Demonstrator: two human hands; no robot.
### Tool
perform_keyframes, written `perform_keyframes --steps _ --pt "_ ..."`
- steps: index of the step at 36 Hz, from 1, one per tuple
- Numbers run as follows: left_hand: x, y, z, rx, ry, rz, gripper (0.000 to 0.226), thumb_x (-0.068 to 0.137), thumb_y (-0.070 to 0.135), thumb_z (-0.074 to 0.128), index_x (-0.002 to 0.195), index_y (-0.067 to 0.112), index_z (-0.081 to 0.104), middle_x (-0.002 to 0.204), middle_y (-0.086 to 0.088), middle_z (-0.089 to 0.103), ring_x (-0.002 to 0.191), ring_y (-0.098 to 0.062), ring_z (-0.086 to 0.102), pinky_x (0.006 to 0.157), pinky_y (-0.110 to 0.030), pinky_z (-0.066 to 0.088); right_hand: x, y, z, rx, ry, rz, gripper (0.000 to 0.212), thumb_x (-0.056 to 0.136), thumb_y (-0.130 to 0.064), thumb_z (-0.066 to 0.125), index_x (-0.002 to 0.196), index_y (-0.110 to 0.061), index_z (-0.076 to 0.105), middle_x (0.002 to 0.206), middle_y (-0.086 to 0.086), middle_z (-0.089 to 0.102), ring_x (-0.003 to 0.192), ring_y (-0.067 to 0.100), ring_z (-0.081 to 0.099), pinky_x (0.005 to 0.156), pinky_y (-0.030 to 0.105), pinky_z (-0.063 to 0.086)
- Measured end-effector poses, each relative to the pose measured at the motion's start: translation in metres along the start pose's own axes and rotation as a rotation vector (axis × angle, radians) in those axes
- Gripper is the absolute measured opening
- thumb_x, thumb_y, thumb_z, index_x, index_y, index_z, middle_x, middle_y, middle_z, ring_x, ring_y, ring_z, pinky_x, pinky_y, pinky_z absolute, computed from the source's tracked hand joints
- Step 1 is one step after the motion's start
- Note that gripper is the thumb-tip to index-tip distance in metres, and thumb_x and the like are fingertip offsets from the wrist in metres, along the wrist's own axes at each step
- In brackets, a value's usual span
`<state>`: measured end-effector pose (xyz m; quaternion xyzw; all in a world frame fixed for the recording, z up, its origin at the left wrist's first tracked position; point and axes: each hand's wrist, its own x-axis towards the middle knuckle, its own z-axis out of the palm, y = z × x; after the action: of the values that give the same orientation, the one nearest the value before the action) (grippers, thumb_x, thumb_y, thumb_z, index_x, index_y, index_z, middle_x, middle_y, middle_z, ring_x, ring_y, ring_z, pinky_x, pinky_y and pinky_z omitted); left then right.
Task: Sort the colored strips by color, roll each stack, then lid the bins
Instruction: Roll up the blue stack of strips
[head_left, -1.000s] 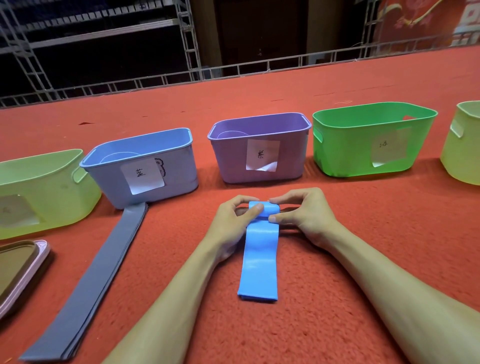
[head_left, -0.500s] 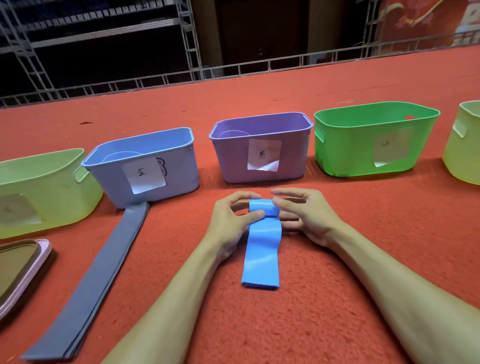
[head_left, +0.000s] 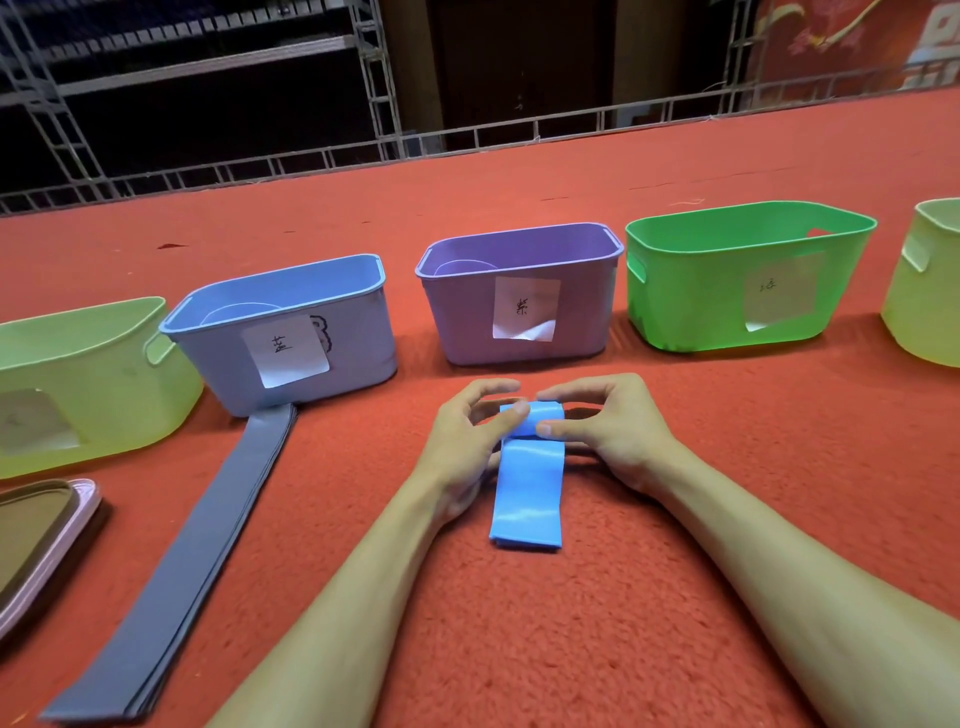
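I see blue strip stack on red carpet, far end rolled. L hand & R hand pinch roll from either side, just before purple bin.

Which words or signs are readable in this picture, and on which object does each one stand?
"蓝": label on the blue bin.
"紫": label on the purple bin.
Label on the green bin: faint handwriting, perhaps "绿", too small to be sure.
Label on the left yellow-green bin: unreadable.
Red banner, top right: white characters cut off, unreadable.
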<state>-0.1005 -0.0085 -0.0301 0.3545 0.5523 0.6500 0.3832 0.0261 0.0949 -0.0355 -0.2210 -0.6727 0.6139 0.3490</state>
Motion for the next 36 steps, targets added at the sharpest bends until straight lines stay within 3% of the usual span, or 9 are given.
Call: perform_keyframes --steps 6,10,14,17,22,26,29,32,36 --pt "0.0031 -0.0058 -0.0001 0.119 0.002 -0.009 0.011 0.092 0.014 0.06 0.102 0.015 0.061 0.079 -0.008 0.07 0.062 -0.014 0.066 0.054 -0.025 0.052 0.001 0.0 -0.0008 -0.045 0.031 -0.056 0.037 0.056 0.017 0.08 0.084 -0.006 0.071 0.085 0.003 0.073 0.073 0.009 0.069 0.065 0.022 0.055" --pt "0.0037 -0.006 -0.0017 0.1 0.024 0.02 0.01 0.089 0.007 0.064 0.098 0.01 0.064 0.086 -0.014 0.069 0.075 -0.023 0.067 0.064 -0.033 0.056 0.0009 0.0013 -0.0002 -0.082 0.015 -0.087 0.037 0.054 0.016 0.082 0.083 -0.005 0.071 0.086 0.002 0.073 0.077 0.008 0.069 0.067 0.019 0.054" --pt "0.0051 -0.0059 -0.0034 0.063 0.054 0.056 0.015 0.083 -0.001 0.067 0.095 0.009 0.067 0.091 -0.016 0.069 0.081 -0.024 0.066 0.066 -0.032 0.057 -0.0001 0.0008 -0.0009 -0.003 -0.015 -0.076 0.035 0.062 0.011 0.08 0.091 -0.007 0.071 0.093 0.004 0.072 0.081 0.01 0.069 0.072 0.023 0.056" --pt "0.0067 -0.007 -0.0047 0.068 0.066 0.089 0.02 0.08 -0.004 0.069 0.093 0.011 0.067 0.096 -0.015 0.069 0.088 -0.025 0.066 0.07 -0.035 0.057 0.0006 0.0003 -0.0006 0.135 -0.015 0.031 0.035 0.072 0.001 0.076 0.104 -0.012 0.069 0.108 0.01 0.069 0.088 0.017 0.068 0.079 0.035 0.058" --pt "0.0083 -0.0078 -0.0062 0.091 0.067 0.131 0.029 0.075 -0.012 0.07 0.089 0.014 0.068 0.102 -0.008 0.068 0.103 -0.027 0.065 0.084 -0.048 0.056 -0.0002 -0.0025 0.004 0.158 -0.031 0.148 0.022 0.086 -0.012 0.066 0.108 -0.009 0.066 0.096 0.013 0.071 0.079 0.022 0.071 0.064 0.032 0.057" --pt "0.0074 -0.0092 -0.0083 0.144 0.04 0.174 0.035 0.072 -0.02 0.066 0.089 0.012 0.066 0.1 -0.005 0.068 0.084 -0.015 0.067 0.076 -0.037 0.058 -0.0014 -0.0026 0.0043 0.093 -0.059 0.14 0.019 0.083 -0.006 0.068 0.102 -0.009 0.068 0.09 0.016 0.072 0.07 0.021 0.07 0.056 0.027 0.055" --pt "0.0068 -0.0111 -0.0083 0.161 0.025 0.176 0.038 0.071 -0.023 0.065 0.087 0.012 0.064 0.098 -0.002 0.068 0.078 -0.017 0.066 0.073 -0.033 0.058 -0.0011 -0.0019 0.0024 0.055 -0.051 0.107 0.025 0.078 0.003 0.072 0.101 -0.005 0.068 0.093 0.015 0.071 0.071 0.017 0.069 0.062 0.032 0.059" --pt "0.0068 -0.0097 -0.0072 0.125 -0.001 0.151 0.038 0.072 -0.022 0.064 0.088 0.012 0.064 0.096 -0.001 0.068 0.08 -0.016 0.066 0.076 -0.035 0.057 -0.0019 -0.0031 0.0004 0.028 -0.038 0.067 0.028 0.072 0.007 0.075 0.097 -0.005 0.069 0.091 0.007 0.072 0.074 0.009 0.068 0.06 0.027 0.057" --pt "0.0055 -0.0071 -0.0053 0.061 -0.007 0.041 0.025 0.082 -0.002 0.067 0.101 0.014 0.063 0.105 -0.008 0.066 0.088 -0.016 0.065 0.084 -0.043 0.054 -0.0028 -0.004 -0.0008 -0.106 -0.03 -0.006 0.035 0.065 0.009 0.08 0.095 -0.007 0.071 0.086 -0.001 0.072 0.074 0.003 0.066 0.062 0.018 0.053"
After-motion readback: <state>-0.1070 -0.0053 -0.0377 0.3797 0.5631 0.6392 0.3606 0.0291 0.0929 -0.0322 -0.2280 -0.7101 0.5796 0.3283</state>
